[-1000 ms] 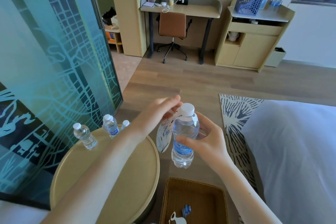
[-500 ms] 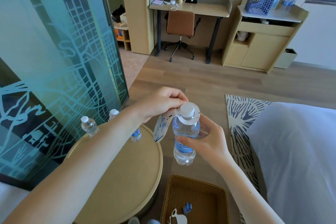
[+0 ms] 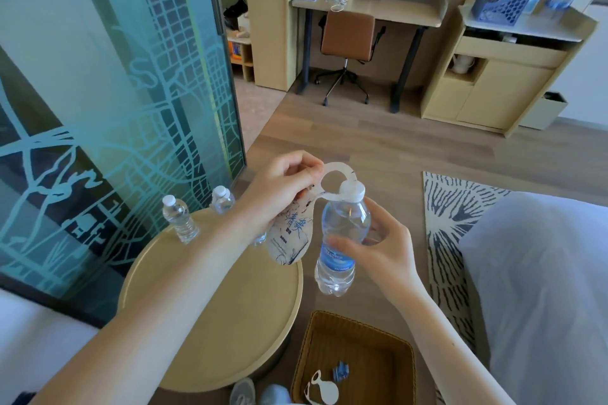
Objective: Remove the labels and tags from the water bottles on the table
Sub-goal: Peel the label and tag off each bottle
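The right grip [image 3: 385,253] is clamped on a clear plastic water bottle [image 3: 342,230]; left grip [image 3: 279,194] pinches a white printed paper tag [image 3: 289,240].

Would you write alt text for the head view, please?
The left hand pinches a paper tag, its loop beside the cap of a water bottle gripped by the right hand. Below are a round table with more bottles and a basket.
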`<state>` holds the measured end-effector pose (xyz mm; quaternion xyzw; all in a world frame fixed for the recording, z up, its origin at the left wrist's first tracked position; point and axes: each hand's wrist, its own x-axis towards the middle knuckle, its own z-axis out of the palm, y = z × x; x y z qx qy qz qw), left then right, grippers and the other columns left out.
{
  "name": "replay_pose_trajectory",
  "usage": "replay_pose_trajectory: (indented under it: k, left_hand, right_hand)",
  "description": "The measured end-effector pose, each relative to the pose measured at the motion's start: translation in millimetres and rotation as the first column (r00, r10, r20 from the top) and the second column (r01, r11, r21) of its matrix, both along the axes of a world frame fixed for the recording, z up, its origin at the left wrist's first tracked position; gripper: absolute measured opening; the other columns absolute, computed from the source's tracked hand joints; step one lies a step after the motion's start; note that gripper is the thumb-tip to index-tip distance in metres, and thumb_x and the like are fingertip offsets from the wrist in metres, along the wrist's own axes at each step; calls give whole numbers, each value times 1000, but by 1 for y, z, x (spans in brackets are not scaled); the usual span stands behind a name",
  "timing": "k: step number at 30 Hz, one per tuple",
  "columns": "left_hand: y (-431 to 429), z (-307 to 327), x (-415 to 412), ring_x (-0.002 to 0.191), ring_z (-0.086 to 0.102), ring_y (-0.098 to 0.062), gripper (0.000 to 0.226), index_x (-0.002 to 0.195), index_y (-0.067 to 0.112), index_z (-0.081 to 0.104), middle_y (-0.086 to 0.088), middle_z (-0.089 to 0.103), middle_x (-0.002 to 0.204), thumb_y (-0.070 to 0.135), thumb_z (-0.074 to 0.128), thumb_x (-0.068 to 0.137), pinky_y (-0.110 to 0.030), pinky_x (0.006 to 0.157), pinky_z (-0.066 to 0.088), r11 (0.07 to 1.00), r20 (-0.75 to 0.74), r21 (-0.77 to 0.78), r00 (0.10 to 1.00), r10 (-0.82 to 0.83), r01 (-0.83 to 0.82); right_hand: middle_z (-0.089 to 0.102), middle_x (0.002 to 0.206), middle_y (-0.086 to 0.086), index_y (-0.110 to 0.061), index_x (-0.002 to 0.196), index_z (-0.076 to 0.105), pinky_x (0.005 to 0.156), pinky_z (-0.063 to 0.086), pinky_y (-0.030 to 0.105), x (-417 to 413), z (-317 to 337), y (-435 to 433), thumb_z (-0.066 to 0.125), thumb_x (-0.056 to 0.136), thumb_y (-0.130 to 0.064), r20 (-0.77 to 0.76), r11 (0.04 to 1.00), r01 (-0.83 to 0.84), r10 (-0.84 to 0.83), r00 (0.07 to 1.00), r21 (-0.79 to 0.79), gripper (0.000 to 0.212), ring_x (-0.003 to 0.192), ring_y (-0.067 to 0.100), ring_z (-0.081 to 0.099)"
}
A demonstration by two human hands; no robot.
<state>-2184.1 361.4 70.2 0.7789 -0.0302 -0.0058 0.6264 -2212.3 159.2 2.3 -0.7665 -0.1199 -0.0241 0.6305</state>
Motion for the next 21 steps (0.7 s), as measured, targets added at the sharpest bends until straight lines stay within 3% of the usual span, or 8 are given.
replay_pose_trajectory:
  k: [4,7,12,17,21]
  left_hand:
    - [34,-39,-10,56,55,-2,12,89,20,68,9,60,66,20,61,98,-12,54,44,973,-34,-127,981,191,-194]
    - [67,-77,-22,59,59,1,24,78,33,69,15,64,67,21,61,98,-12,57,48,914,-97,-179,931,351,-363]
    - [121,-164,-39,62,63,2,12,86,31,63,17,68,70,30,59,98,-18,62,51,802,-288,-73,783,552,-592]
    - [149,-246,-47,61,52,-10,16,86,25,56,3,59,75,27,53,101,-12,49,41,768,-432,31,685,587,-639]
    - [162,-306,-51,70,56,-8,9,98,16,56,3,61,85,24,55,102,-8,56,44,768,-509,95,632,585,-634]
  right_hand:
    - [77,103,-11,-24,120,70,71,55,14,11,-13,17,88,74,-11,-78,998,-3,9,997,70,50,94,4,73]
    - [78,93,-13,-19,112,73,65,52,10,21,-24,39,86,76,-12,-140,996,-3,15,990,86,39,83,-1,72]
    - [76,82,-16,-19,100,73,61,50,9,40,-49,80,83,80,-12,-227,995,-12,34,973,94,24,74,-4,70]
    - [75,77,-18,-9,107,70,59,51,9,54,-81,118,74,86,-2,-296,995,-16,46,954,103,22,69,-5,69]
    - [77,89,-13,-11,114,71,66,54,13,66,-113,142,76,86,-6,-334,997,-10,33,942,70,29,83,2,73]
